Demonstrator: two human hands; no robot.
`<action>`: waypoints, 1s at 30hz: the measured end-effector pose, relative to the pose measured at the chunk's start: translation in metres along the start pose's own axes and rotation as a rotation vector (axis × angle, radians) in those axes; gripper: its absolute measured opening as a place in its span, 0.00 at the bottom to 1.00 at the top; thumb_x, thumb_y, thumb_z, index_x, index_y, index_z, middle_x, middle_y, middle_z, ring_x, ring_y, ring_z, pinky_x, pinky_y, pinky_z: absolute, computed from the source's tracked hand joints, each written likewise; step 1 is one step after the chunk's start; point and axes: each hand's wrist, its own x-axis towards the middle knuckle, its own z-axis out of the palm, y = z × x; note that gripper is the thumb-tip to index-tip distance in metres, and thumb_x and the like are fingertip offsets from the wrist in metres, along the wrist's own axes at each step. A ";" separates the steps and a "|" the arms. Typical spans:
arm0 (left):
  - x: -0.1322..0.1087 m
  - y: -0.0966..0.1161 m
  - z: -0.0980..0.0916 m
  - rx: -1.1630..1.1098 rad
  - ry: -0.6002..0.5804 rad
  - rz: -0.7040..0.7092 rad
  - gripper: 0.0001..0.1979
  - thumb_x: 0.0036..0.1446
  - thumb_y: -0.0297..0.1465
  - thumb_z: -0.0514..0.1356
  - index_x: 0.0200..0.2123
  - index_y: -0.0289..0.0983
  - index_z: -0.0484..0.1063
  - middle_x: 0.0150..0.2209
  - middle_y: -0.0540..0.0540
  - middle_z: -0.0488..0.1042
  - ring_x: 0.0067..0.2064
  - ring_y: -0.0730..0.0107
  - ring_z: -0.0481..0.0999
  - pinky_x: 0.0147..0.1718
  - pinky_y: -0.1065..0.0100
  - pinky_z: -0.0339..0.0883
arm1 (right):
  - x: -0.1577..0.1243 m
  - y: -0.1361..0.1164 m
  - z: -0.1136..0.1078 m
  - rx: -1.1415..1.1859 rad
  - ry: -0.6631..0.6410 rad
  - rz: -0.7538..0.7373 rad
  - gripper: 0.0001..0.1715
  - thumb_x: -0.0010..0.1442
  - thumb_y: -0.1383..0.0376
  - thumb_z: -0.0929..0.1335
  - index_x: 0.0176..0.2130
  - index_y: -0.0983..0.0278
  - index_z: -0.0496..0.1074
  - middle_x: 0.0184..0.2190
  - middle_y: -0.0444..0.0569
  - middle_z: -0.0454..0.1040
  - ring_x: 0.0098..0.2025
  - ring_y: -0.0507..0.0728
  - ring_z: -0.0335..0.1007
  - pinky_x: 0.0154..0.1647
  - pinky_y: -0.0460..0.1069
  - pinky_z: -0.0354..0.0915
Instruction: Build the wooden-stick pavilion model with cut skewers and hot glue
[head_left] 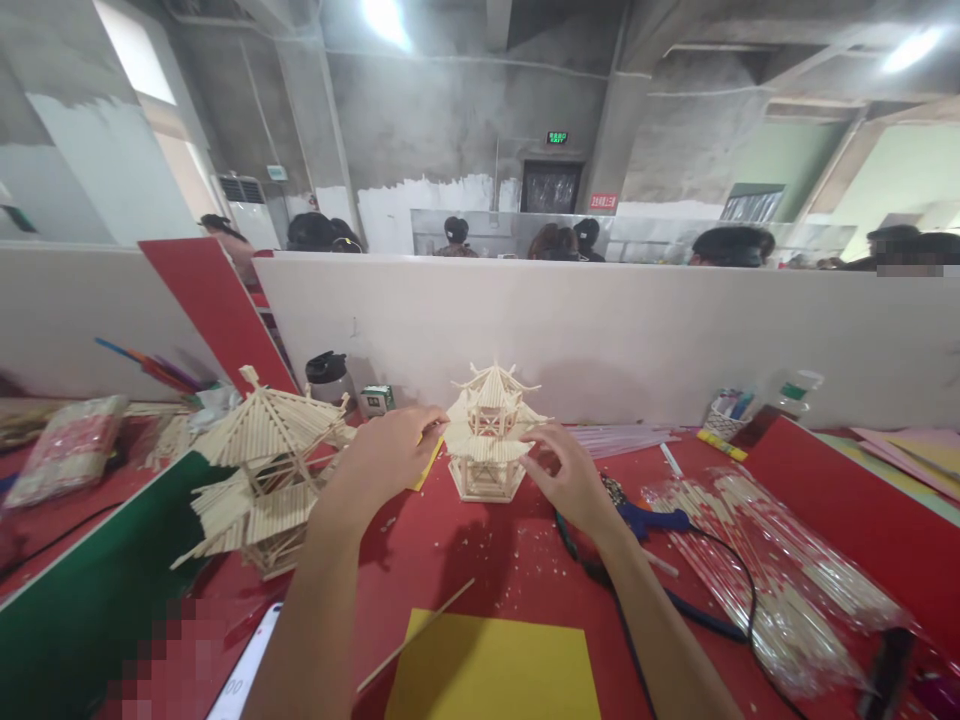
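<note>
A small pagoda model [491,450] built of thin pale wooden sticks stands upright on the red tabletop, with tiered roofs and a six-sided base. My left hand [397,450] is at its left side, fingers curled against the edge of the lower roof; the thumb is mostly hidden. On the other side, my right hand [566,470] has its thumb and fingertips around the right corner of that roof. In front lie a yellow sheet [495,670] and one loose stick [416,635] that partly crosses it.
A larger stick pagoda [270,460] stands left, by a green panel [90,560]. Right are a blue-handled glue gun [652,518] with its cord and bagged sticks [757,570]. A dark-lidded bottle [328,375] stands before the white partition [600,330]; people sit beyond. A phone [244,670] lies front left.
</note>
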 end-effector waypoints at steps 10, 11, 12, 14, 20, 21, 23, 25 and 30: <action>0.004 -0.007 0.003 0.099 0.052 -0.090 0.17 0.65 0.40 0.48 0.47 0.49 0.75 0.43 0.48 0.80 0.42 0.60 0.77 0.39 0.64 0.64 | -0.004 -0.005 0.016 -0.077 -0.111 -0.079 0.09 0.61 0.68 0.67 0.42 0.60 0.75 0.39 0.49 0.77 0.40 0.56 0.73 0.44 0.50 0.67; 0.004 -0.007 0.002 0.097 0.050 -0.096 0.17 0.65 0.40 0.48 0.47 0.48 0.75 0.43 0.48 0.80 0.42 0.60 0.77 0.39 0.64 0.64 | -0.004 -0.009 0.017 -0.073 -0.131 -0.090 0.09 0.61 0.68 0.67 0.42 0.60 0.75 0.39 0.49 0.77 0.40 0.56 0.73 0.44 0.49 0.66; 0.003 -0.007 0.001 0.098 0.048 -0.105 0.17 0.65 0.40 0.48 0.47 0.48 0.75 0.43 0.48 0.80 0.43 0.60 0.77 0.40 0.64 0.64 | -0.004 -0.012 0.018 -0.072 -0.149 -0.098 0.09 0.62 0.69 0.66 0.42 0.60 0.75 0.39 0.48 0.77 0.40 0.55 0.73 0.44 0.49 0.66; 0.002 -0.007 -0.002 0.109 0.040 -0.131 0.17 0.65 0.40 0.48 0.46 0.48 0.76 0.43 0.48 0.80 0.42 0.60 0.77 0.40 0.64 0.64 | -0.005 -0.017 0.020 -0.071 -0.177 -0.103 0.10 0.62 0.69 0.66 0.42 0.60 0.75 0.39 0.48 0.77 0.41 0.55 0.73 0.44 0.49 0.65; 0.002 -0.008 -0.007 0.120 0.048 -0.144 0.17 0.65 0.38 0.48 0.47 0.45 0.75 0.45 0.46 0.79 0.45 0.58 0.77 0.41 0.64 0.65 | -0.005 -0.023 0.021 -0.053 -0.222 -0.080 0.11 0.61 0.71 0.66 0.42 0.59 0.74 0.41 0.47 0.77 0.42 0.55 0.73 0.45 0.49 0.64; 0.002 -0.008 -0.007 0.123 0.050 -0.140 0.17 0.65 0.37 0.48 0.47 0.45 0.75 0.46 0.46 0.79 0.45 0.58 0.76 0.41 0.64 0.65 | -0.005 -0.024 0.021 -0.048 -0.225 -0.082 0.11 0.62 0.72 0.66 0.42 0.59 0.74 0.41 0.47 0.77 0.43 0.55 0.73 0.46 0.49 0.64; 0.002 -0.009 -0.008 0.131 0.055 -0.142 0.17 0.65 0.36 0.48 0.47 0.45 0.75 0.45 0.46 0.79 0.45 0.58 0.76 0.41 0.63 0.66 | -0.005 -0.025 0.020 -0.039 -0.226 -0.085 0.11 0.62 0.72 0.66 0.42 0.59 0.74 0.41 0.48 0.77 0.43 0.56 0.73 0.46 0.49 0.65; 0.002 -0.009 -0.009 0.135 0.056 -0.146 0.17 0.65 0.35 0.48 0.47 0.45 0.75 0.46 0.45 0.79 0.46 0.58 0.76 0.42 0.63 0.66 | -0.005 -0.026 0.019 -0.033 -0.228 -0.085 0.12 0.62 0.72 0.65 0.42 0.59 0.74 0.41 0.48 0.77 0.43 0.56 0.73 0.45 0.49 0.65; 0.003 -0.006 -0.010 0.109 0.045 -0.149 0.18 0.65 0.34 0.47 0.50 0.44 0.75 0.49 0.43 0.78 0.50 0.55 0.74 0.46 0.60 0.64 | -0.005 -0.026 0.018 -0.050 -0.235 -0.080 0.12 0.61 0.72 0.66 0.42 0.59 0.74 0.41 0.48 0.76 0.42 0.56 0.73 0.45 0.49 0.64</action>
